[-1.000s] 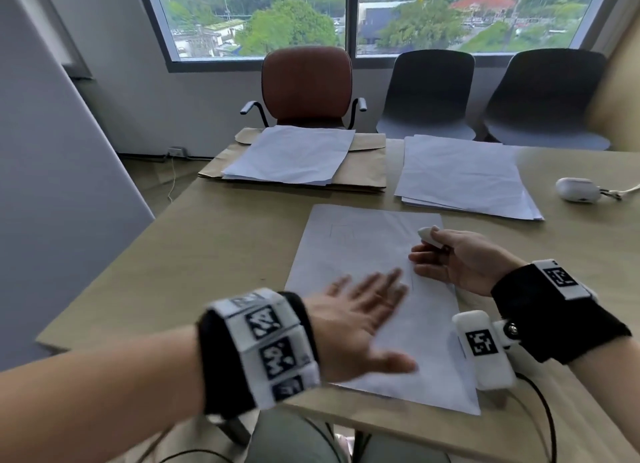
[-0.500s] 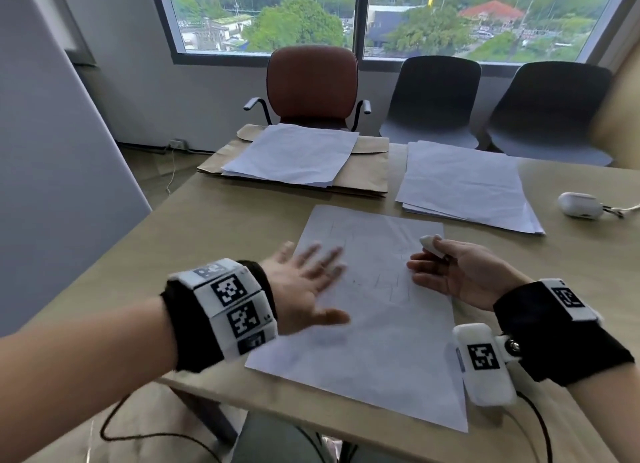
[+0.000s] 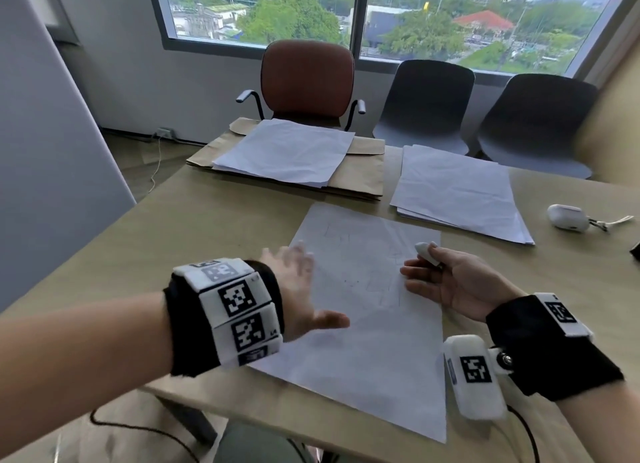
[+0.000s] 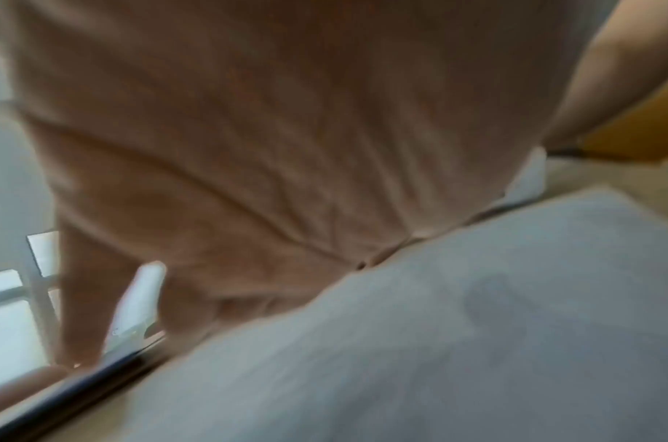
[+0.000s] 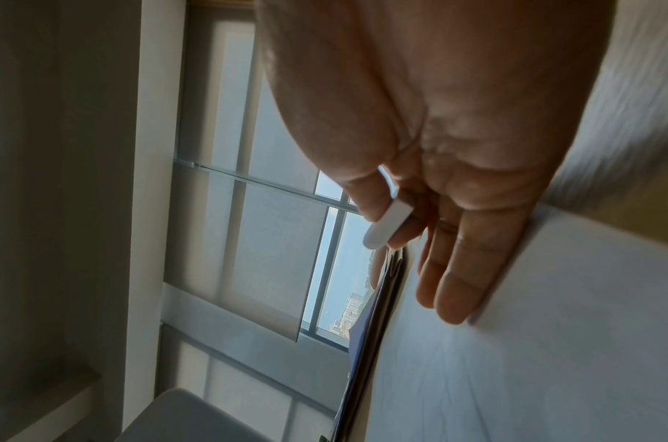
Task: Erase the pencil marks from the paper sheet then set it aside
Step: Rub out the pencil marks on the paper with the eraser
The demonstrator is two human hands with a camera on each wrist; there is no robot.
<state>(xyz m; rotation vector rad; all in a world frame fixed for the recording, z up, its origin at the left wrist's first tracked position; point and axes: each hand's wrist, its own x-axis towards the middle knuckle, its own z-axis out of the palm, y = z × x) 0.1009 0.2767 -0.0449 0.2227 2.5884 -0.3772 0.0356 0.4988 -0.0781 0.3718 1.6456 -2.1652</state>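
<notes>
While the right hand pinches the white eraser between thumb and forefinger, the paper sheet lies flat on the bench.

Faint pencil marks show on the sheet's upper half. Eraser sits off the paper, other fingers loosely out with the tips resting near the sheet's 3 o'clock edge. Left hand is blurry at the 9 o'clock edge, fingers spread, holding nothing. Two more paper stacks at 12 and 1 o'clock, and a white earbud case at 2.
</notes>
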